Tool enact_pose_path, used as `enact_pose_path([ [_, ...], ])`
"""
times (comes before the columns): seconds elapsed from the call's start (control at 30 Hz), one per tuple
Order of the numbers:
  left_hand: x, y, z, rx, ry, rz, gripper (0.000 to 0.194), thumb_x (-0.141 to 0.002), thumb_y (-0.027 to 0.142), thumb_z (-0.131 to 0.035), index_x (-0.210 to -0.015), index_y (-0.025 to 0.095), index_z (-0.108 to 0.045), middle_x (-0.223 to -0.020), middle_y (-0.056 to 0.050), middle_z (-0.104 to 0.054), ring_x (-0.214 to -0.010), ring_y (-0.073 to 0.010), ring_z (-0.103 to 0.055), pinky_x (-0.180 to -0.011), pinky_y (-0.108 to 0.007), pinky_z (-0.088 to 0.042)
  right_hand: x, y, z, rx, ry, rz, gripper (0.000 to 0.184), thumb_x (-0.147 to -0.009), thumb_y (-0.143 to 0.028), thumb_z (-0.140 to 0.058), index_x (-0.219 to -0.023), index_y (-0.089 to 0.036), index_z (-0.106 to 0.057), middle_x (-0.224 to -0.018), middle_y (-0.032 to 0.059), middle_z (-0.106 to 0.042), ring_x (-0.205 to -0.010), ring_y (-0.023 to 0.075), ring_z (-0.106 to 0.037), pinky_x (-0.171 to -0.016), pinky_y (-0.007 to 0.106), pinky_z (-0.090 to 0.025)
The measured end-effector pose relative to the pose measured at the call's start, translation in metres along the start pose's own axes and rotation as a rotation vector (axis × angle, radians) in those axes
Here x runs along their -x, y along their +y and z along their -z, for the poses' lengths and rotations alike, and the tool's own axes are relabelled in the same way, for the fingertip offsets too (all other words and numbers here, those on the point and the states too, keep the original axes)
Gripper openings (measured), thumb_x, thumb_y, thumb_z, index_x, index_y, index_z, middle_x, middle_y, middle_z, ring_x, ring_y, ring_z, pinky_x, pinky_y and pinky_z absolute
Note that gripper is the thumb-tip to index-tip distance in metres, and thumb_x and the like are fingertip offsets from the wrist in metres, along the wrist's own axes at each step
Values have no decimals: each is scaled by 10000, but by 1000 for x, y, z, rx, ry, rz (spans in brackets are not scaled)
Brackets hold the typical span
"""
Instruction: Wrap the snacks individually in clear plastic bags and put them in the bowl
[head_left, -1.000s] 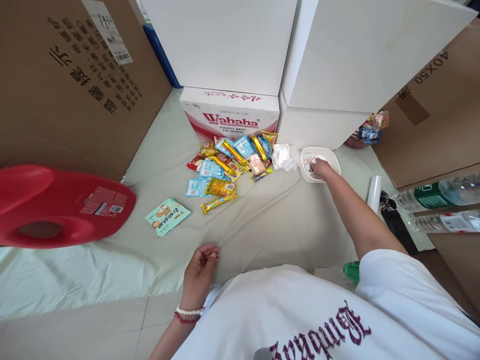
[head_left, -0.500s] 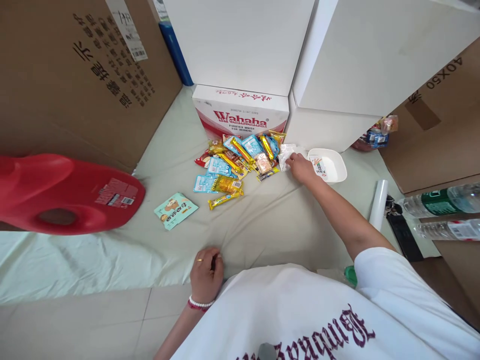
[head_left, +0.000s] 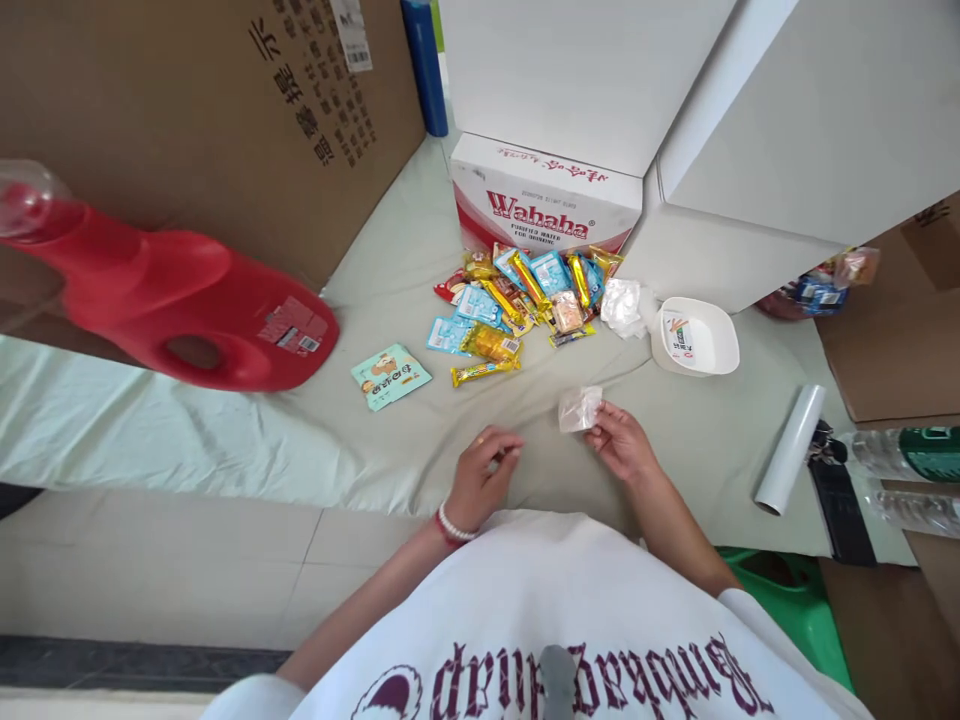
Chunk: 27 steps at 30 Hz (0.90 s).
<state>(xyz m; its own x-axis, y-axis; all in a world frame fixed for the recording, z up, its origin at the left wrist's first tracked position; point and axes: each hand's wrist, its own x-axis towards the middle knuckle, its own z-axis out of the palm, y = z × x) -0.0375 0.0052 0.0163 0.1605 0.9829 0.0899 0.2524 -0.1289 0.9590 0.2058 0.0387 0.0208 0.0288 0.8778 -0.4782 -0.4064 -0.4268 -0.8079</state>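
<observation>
Our right hand [head_left: 619,440] pinches a small clear plastic bag [head_left: 579,409] by its edge between thumb and fingertips, the other fingers loosely curled, and holds it in front of us over the cloth [head_left: 375,240]. Our left hand [head_left: 486,480] is half open near it, fingers bent, with nothing that we can see in its grasp. As things lie, one bag is in hand, and it looks flat; we cannot tell whether it is open. More clear bags [head_left: 622,306] lie bunched between the snack pile [head_left: 525,300] and the white bowl [head_left: 720,360], which shows a printed label at its left side. The snacks lie loose in their wrappers against the water box [head_left: 547,205], with a teal packet [head_left: 391,377] apart from them, so we judge this an early stage, with most things unhandled.
</observation>
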Motion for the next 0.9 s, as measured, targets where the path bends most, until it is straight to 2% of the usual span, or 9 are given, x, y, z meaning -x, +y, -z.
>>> enact_pose_path([
  [0.13, -32, 6, -47, 53, -71, 39, 235, -844, 430, -721, -926, 212, -686, -874, -33, -638, -721, -154, -559, -642, -285, -446, 19, 21, -12, 117, 12, 56, 296, -667, -411, -843, -797, -203, -678, -686, -35, -551, -547, 86, -366, -494, 232, -293],
  [0.2, -38, 4, -62, 65, -125, 45, 229, -865, 429, -688, -815, 206, -676, -791, -19, -611, -703, -154, -537, -653, -290, -424, 23, 22, -11, 230, 9, 98, 275, -712, -439, -808, -819, -210, -699, -718, -25, -584, -563, 97, -382, -506, 237, -302],
  [0.27, -40, 0, -68, 125, -159, 85, 285, -891, 444, -640, -747, 199, -651, -727, -5, -577, -674, -147, -509, -644, -286, -401, 26, 18, -5, 309, 26, 123, 269, -738, -457, -780, -835, -216, -710, -727, -20, -593, -583, 109, -396, -513, 238, -307],
  [0.4, -38, -12, -57, 309, -168, 236, 352, -858, 529, -660, -768, 193, -605, -694, 28, -540, -641, -125, -456, -624, -266, -368, 28, 7, 10, 328, 64, 101, 268, -745, -460, -765, -818, -210, -698, -686, -33, -550, -583, 108, -399, -534, 239, -321],
  [0.57, -28, -20, -35, 577, -223, 332, 383, -878, 556, -653, -778, 195, -570, -699, 29, -540, -689, -130, -483, -699, -275, -409, 20, -2, 19, 231, -8, 12, 261, -714, -430, -766, -764, -207, -641, -704, -21, -544, -604, 119, -426, -536, 245, -339],
  [0.7, -23, -21, -31, 720, -206, 413, 400, -848, 572, -693, -808, 195, -564, -713, 27, -543, -679, -128, -489, -694, -278, -418, 22, -3, 13, 357, 175, 203, 214, -791, -426, -716, -816, -227, -640, -690, -33, -501, -589, 121, -393, -528, 249, -331],
  [0.77, -22, -18, -31, 679, -185, 380, 394, -855, 563, -692, -808, 192, -569, -717, 25, -542, -689, -128, -487, -706, -278, -417, 28, -2, 5, 418, 209, 262, 223, -852, -462, -676, -861, -241, -647, -658, -46, -466, -554, 119, -364, -503, 248, -301],
  [0.83, -22, -14, -31, 589, -194, 298, 374, -883, 543, -669, -809, 187, -583, -745, 14, -550, -715, -133, -490, -724, -280, -417, 34, 0, -7, 453, 103, 206, 315, -891, -551, -623, -875, -239, -657, -683, -26, -530, -550, 125, -387, -479, 250, -288],
  [0.9, -22, -8, -32, 487, -222, 187, 341, -904, 503, -656, -805, 182, -601, -794, -4, -564, -758, -142, -503, -753, -287, -422, 37, 4, -20, 488, -49, 138, 397, -877, -620, -621, -883, -227, -673, -776, 12, -625, -602, 140, -458, -483, 252, -324],
])
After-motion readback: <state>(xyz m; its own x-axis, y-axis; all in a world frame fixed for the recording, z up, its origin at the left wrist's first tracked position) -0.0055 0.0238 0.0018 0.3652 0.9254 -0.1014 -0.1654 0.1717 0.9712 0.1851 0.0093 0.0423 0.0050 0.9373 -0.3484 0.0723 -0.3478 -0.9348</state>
